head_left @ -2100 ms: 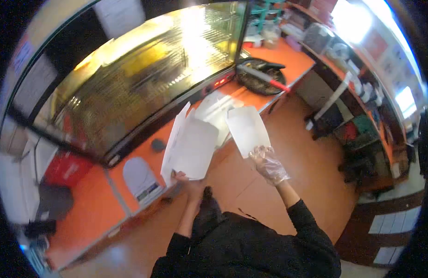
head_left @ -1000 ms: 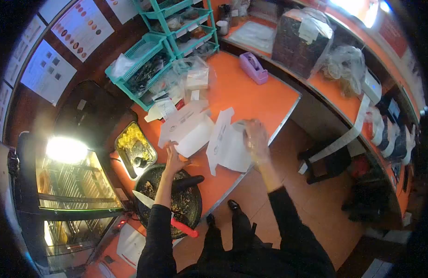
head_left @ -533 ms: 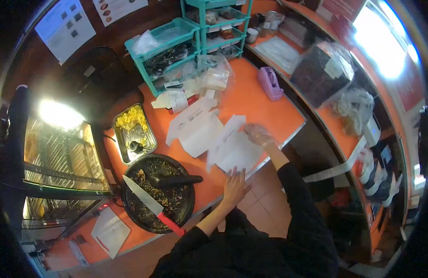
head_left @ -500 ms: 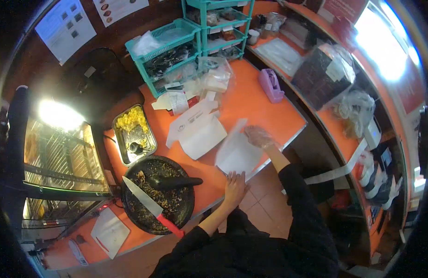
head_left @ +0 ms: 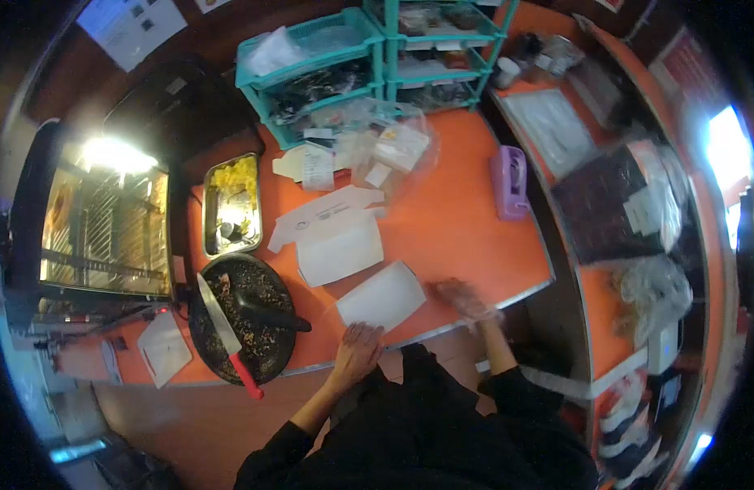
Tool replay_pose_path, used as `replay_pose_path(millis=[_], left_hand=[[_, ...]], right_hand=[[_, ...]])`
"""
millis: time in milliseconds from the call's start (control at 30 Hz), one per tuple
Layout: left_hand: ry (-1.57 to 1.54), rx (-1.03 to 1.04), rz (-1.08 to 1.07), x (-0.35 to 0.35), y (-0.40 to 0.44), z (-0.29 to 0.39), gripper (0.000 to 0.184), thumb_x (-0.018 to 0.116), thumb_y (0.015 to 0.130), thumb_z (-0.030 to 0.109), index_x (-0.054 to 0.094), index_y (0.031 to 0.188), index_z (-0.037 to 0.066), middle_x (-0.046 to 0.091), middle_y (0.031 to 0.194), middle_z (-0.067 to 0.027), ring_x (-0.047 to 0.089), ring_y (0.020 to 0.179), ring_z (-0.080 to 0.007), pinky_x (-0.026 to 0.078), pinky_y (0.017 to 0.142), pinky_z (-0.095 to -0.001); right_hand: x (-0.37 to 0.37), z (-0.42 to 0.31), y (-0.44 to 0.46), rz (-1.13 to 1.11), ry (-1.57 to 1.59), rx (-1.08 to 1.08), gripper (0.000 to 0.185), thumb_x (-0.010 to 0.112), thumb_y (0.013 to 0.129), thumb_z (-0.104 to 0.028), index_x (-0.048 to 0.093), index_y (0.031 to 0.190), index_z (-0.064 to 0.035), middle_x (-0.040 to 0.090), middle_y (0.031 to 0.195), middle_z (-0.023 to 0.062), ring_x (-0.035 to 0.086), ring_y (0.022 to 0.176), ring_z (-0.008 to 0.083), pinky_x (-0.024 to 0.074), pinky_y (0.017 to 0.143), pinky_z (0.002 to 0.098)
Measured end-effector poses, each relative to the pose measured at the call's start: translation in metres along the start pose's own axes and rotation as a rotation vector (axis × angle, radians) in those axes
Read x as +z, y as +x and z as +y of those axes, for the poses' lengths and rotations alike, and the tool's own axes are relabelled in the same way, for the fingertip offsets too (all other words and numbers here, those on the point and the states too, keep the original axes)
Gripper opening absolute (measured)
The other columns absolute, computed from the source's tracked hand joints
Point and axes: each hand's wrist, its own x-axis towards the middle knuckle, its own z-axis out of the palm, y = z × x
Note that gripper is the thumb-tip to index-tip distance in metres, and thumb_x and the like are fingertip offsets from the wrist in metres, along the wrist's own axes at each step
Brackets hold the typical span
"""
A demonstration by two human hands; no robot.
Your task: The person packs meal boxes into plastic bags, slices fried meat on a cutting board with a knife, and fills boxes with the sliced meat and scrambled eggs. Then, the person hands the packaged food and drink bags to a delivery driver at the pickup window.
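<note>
My left hand [head_left: 360,351] is at the counter's front edge, fingers spread against the near edge of a white carton [head_left: 383,300]. To the right of that carton is my right hand [head_left: 465,302], in a clear plastic glove. It is apart from the carton, its fingers smeared by motion. Behind the first carton lies a second white carton [head_left: 340,243] with printed flaps at its back. On the left, a knife [head_left: 220,314] with a red handle rests across a black stone mortar [head_left: 266,347], and a black pestle [head_left: 271,314] lies in it.
A metal tray of yellow food [head_left: 234,184] stands behind the mortar. Teal baskets [head_left: 315,53], plastic bags [head_left: 405,147] and a purple tape dispenser [head_left: 509,181] are at the back. On the left is a lit glass cabinet [head_left: 107,220]. A shelf with wrapped goods [head_left: 622,200] runs along the right.
The view has turned, shifting the mortar left. The near carton now lies with its plain white side showing and its flaps out of sight. My right hand has come off it to the right.
</note>
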Motion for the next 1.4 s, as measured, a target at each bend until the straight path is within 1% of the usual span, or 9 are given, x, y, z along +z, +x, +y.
replay_pose_path(millis=[167,333,433,533,967,1200,1233,1300,1400], left_hand=[[-0.006,0.025,0.268,-0.071,0.002,-0.014,0.012,0.061,0.079,0.01,0.062,0.089,0.004,0.061,0.089,-0.0102,0.059,0.088,-0.0283,0.045,0.078,-0.0398],[-0.334,-0.523,0.209,-0.095,0.129,-0.078,0.021,0.057,0.085,0.02,0.061,0.081,0.0,0.063,0.081,-0.0172,0.062,0.077,-0.0346,0.047,0.07,-0.0404],[-0.33,-0.489,-0.441,-0.029,0.175,-0.118,0.045,0.059,0.084,0.039,0.063,0.089,-0.005,0.065,0.083,-0.0205,0.064,0.075,-0.0387,0.05,0.069,-0.0438],[-0.127,-0.523,-0.581,0.0,0.187,-0.094,0.054,0.054,0.085,0.047,0.065,0.09,-0.006,0.064,0.079,-0.0194,0.064,0.08,-0.036,0.05,0.071,-0.0461],[-0.553,-0.497,-0.19,0.062,0.145,-0.127,0.024,0.055,0.077,0.02,0.069,0.081,0.0,0.063,0.081,-0.0246,0.058,0.083,-0.0428,0.045,0.079,-0.051],[-0.457,-0.39,-0.446,0.075,0.156,-0.131,0.033,0.056,0.076,0.022,0.066,0.1,0.002,0.058,0.106,-0.0243,0.053,0.099,-0.0421,0.045,0.083,-0.0498],[-0.452,-0.425,-0.264,0.064,0.156,-0.121,0.033,0.061,0.07,0.024,0.068,0.09,-0.001,0.064,0.092,-0.0265,0.059,0.087,-0.0448,0.046,0.081,-0.0534],[-0.425,-0.533,-0.557,0.02,0.156,-0.106,0.035,0.055,0.077,0.028,0.067,0.097,0.002,0.06,0.105,-0.0232,0.057,0.098,-0.0406,0.048,0.078,-0.0566],[-0.392,-0.282,-0.212,0.002,0.139,-0.121,0.031,0.054,0.084,0.03,0.064,0.093,0.002,0.061,0.087,-0.0223,0.06,0.081,-0.0405,0.048,0.073,-0.0476]], right_hand=[[-0.105,-0.034,0.094,-0.245,-0.142,0.052,0.034,0.053,0.092,-0.035,0.065,0.102,-0.0058,0.065,0.101,0.011,0.061,0.092,0.0259,0.0475,0.082,0.0376],[-0.035,-0.104,0.213,-0.39,0.142,-0.792,0.03,0.055,0.09,-0.032,0.064,0.102,-0.0058,0.064,0.1,0.0124,0.06,0.094,0.025,0.0467,0.082,0.0369],[0.028,-0.108,0.239,-0.604,0.063,0.123,0.027,0.058,0.087,-0.031,0.063,0.1,-0.0068,0.062,0.091,0.0108,0.058,0.089,0.022,0.0467,0.079,0.0367],[0.059,-0.084,0.245,-0.593,0.15,0.193,0.024,0.058,0.084,-0.027,0.061,0.095,-0.0061,0.058,0.082,0.0091,0.057,0.079,0.0206,0.0471,0.072,0.0379],[0.148,0.093,0.252,-0.647,-0.539,-0.787,0.027,0.07,0.07,-0.024,0.058,0.086,-0.0047,0.059,0.089,0.0111,0.057,0.077,0.026,0.0489,0.072,0.0361],[0.086,-0.008,0.235,-0.62,-0.547,-0.805,0.023,0.05,0.089,-0.025,0.058,0.093,-0.0035,0.059,0.088,0.0175,0.057,0.086,0.0336,0.045,0.075,0.044],[0.063,-0.05,0.233,-0.803,-0.418,-0.304,0.034,0.038,0.097,-0.035,0.057,0.089,-0.0073,0.056,0.073,0.0073,0.055,0.068,0.0222,0.0467,0.062,0.0405],[0.038,-0.081,0.233,-0.789,-0.39,-0.178,0.033,0.041,0.096,-0.035,0.057,0.09,-0.0066,0.057,0.075,0.0078,0.055,0.069,0.0221,0.0465,0.063,0.0401],[0.004,-0.116,0.23,-0.814,-0.3,-0.106,0.033,0.045,0.095,-0.035,0.058,0.093,-0.0054,0.058,0.077,0.0086,0.057,0.071,0.022,0.0463,0.064,0.0396]])
